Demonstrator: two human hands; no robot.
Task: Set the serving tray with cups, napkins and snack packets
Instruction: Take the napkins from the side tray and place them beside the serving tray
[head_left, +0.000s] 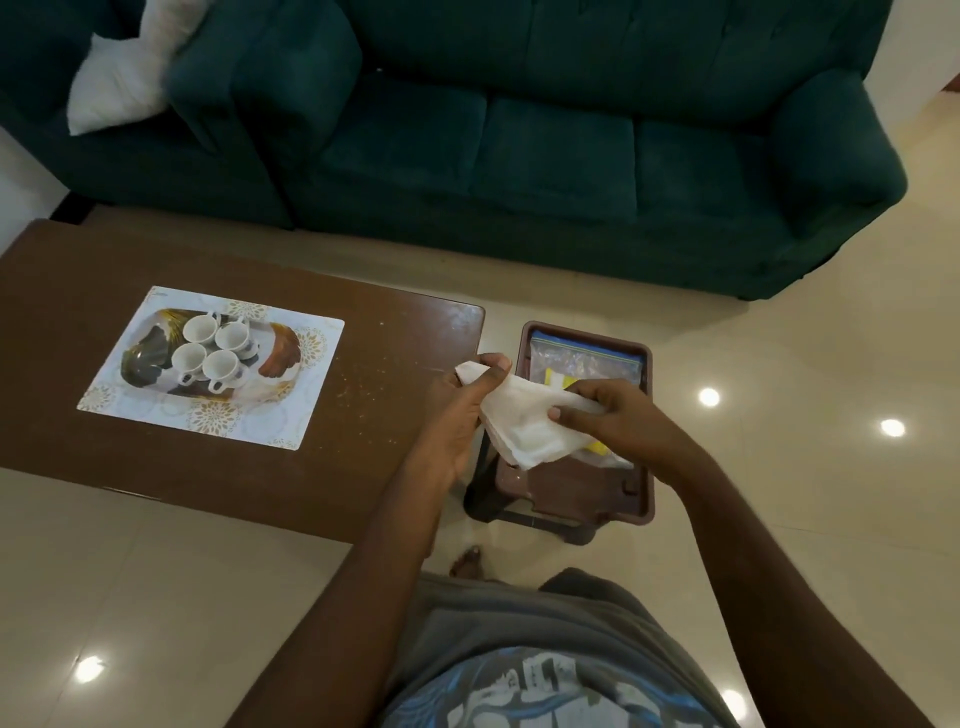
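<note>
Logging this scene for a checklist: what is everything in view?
cups: four, white, on tray
tray: one, brown-white, on mat
mat: one, white-gold, on table
table: one, brown, left
napkin: one, white, in both hands
stool: one, brown, right of table
bag: one, clear, on stool
packets: count unclear, yellow, on stool
sofa: one, green, behind
pillow: one, white, on sofa
floor: cream, tiled
left hand: grips napkin's left corner
right hand: pinches napkin's right end
</note>
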